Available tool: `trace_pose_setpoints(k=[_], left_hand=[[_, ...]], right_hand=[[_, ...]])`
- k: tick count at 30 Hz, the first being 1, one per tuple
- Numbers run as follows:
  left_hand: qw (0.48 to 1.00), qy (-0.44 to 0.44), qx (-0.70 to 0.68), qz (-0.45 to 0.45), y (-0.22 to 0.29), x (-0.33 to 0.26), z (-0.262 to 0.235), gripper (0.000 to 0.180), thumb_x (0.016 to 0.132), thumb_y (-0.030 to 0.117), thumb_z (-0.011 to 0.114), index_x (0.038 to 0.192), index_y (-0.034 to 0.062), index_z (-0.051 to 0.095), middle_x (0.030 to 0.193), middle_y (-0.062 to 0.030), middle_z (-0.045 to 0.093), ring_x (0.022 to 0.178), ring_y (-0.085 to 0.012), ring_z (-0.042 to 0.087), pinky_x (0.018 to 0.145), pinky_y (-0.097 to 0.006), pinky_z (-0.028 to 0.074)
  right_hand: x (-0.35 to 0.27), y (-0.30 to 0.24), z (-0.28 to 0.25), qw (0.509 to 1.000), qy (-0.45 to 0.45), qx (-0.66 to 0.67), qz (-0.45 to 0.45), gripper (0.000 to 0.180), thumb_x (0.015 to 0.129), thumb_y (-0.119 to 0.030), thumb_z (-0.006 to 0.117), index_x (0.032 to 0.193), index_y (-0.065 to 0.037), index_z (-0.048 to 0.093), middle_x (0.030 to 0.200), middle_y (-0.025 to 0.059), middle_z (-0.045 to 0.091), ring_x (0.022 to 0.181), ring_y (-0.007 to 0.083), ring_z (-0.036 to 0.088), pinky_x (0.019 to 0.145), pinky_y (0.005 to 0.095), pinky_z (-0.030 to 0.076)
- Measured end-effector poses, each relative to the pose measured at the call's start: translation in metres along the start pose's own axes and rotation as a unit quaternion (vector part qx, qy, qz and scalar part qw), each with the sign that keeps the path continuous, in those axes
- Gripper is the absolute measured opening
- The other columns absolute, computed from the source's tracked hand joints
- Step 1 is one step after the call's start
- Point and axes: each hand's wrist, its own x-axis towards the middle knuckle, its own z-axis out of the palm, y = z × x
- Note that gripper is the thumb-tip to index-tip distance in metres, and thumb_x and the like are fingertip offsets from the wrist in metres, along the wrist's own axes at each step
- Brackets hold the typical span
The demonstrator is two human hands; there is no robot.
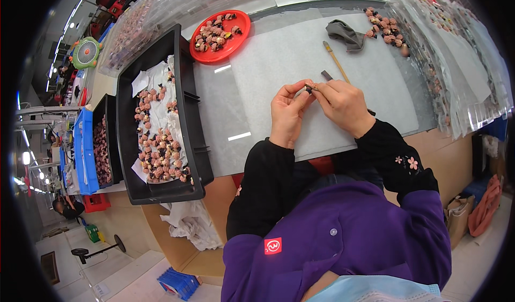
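Where the purple buttoned jacket (348,224) shows nearest, a small red square patch (272,245) bears a curling white mark. Ahead, the left hand (287,111) and the right hand (346,106) meet, thumbs and forefingers pinched together on a tiny knobbly pink-and-black piece (309,89) above a white sheet (271,55). Beyond them lies a thin yellow-handled tool (338,63); farther left, a round red plastic plate (233,43) holds similar pieces.

A purple top (370,232) fills the lower centre, with a pale round button (333,231) and red square patch (273,245); black sleeves (263,189) bear pink flowers (412,163); a light-blue mask (370,289) shows at the bottom edge.
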Motion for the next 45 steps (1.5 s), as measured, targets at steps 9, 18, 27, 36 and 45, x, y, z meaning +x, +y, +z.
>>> trace_pose_setpoints(k=[9, 18, 27, 36, 45], left_hand=[[1.0, -0.001, 0.004, 0.005, -0.0006, 0.0002, -0.0007, 0.018, 0.082, -0.006, 0.053, 0.1, -0.0027, 0.051, 0.11, -0.0149, 0.055, 0.097, -0.0195, 0.057, 0.086, -0.032, 0.049], [1.0, 0.006, 0.01, 0.003, 0.0005, -0.0007, 0.001, 0.018, 0.082, -0.005, 0.053, 0.1, -0.0034, 0.051, 0.109, -0.0147, 0.056, 0.096, -0.0191, 0.057, 0.086, -0.031, 0.049], [0.999, -0.003, -0.036, -0.03, 0.0025, 0.0007, -0.0002, 0.027, 0.087, 0.002, 0.051, 0.112, -0.0025, 0.043, 0.108, -0.0149, 0.057, 0.096, -0.0199, 0.058, 0.086, -0.032, 0.049], [0.999, -0.016, -0.016, -0.03, 0.0019, 0.0005, -0.0005, 0.03, 0.088, 0.004, 0.05, 0.115, -0.0017, 0.04, 0.109, -0.0159, 0.056, 0.096, -0.0203, 0.058, 0.086, -0.032, 0.048], [0.999, -0.015, -0.028, -0.038, 0.0018, 0.0011, -0.0017, 0.03, 0.086, 0.001, 0.052, 0.114, -0.0013, 0.042, 0.108, -0.0134, 0.056, 0.096, -0.0186, 0.057, 0.086, -0.031, 0.049]], right_hand=[[-0.0011, 0.0002, 0.0004, 1.0, 0.003, 0.0, 0.0, 0.008, 0.075, -0.011, 0.063, 0.081, -0.007, 0.062, 0.061, 0.0047, 0.053, 0.055, 0.0204, 0.055, 0.048, 0.0312, 0.043], [-0.0033, -0.0017, 0.0036, 1.0, 0.007, 0.004, 0.022, 0.007, 0.076, -0.012, 0.064, 0.081, -0.007, 0.062, 0.062, 0.0049, 0.053, 0.056, 0.0205, 0.055, 0.048, 0.0312, 0.044], [-0.0007, 0.0003, -0.0008, 0.997, 0.022, 0.064, 0.034, 0.008, 0.075, -0.011, 0.065, 0.079, -0.006, 0.062, 0.063, 0.0055, 0.055, 0.054, 0.0215, 0.055, 0.047, 0.0317, 0.043], [-0.0037, 0.003, -0.0007, 0.995, 0.014, 0.081, 0.052, 0.009, 0.077, -0.014, 0.064, 0.078, -0.006, 0.061, 0.061, 0.0054, 0.053, 0.054, 0.0221, 0.055, 0.047, 0.0325, 0.043], [-0.0037, 0.0035, -0.0003, 0.996, 0.014, 0.075, 0.044, 0.009, 0.077, -0.015, 0.064, 0.078, -0.007, 0.061, 0.061, 0.0052, 0.053, 0.055, 0.0222, 0.055, 0.047, 0.0325, 0.043]])
